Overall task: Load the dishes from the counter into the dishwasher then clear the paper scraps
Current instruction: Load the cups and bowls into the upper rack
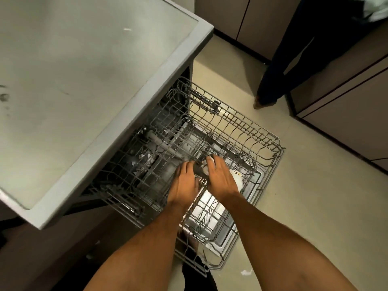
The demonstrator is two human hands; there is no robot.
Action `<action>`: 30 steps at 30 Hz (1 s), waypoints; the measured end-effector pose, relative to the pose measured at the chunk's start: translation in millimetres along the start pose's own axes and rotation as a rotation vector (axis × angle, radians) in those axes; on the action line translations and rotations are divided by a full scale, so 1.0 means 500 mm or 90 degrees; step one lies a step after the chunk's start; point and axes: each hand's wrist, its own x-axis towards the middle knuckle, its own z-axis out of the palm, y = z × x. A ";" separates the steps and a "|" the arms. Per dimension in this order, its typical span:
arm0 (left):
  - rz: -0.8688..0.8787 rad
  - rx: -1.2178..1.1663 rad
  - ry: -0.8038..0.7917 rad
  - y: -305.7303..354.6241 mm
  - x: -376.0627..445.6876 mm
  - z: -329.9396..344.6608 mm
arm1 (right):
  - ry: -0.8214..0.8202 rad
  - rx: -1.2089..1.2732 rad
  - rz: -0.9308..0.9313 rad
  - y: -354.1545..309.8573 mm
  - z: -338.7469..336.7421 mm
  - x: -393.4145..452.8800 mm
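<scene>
The dishwasher stands open under the counter with its wire rack (270, 143) pulled out over the floor. Both my hands are down in the rack. My right hand (220, 177) lies over a white cup (238, 178) that bears a small yellow mark, its fingers wrapped across the cup's top. My left hand (184, 181) is right beside it, fingertips against the cup's dark open end (200, 169); whether it grips is hidden. A small white paper scrap (127, 29) lies on the grey counter (84, 80). Another scrap (246, 271) lies on the floor by my right forearm.
A second wire rack (130, 198) sits lower, partly under the counter edge. Another person's dark-trousered legs (283, 70) stand on the tiled floor at the upper right, close to the brown cabinets (346, 101). More cabinets run along the back wall.
</scene>
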 end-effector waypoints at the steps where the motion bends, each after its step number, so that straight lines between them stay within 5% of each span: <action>1: 0.003 0.019 0.018 -0.005 -0.012 -0.015 | 0.012 -0.006 -0.008 -0.012 -0.004 -0.011; 19: 0.046 0.239 0.220 -0.134 -0.353 -0.332 | 0.127 -0.137 -0.133 -0.381 -0.109 -0.220; 30: -0.040 0.230 0.355 -0.324 -0.548 -0.505 | 0.219 -0.121 -0.290 -0.692 -0.133 -0.286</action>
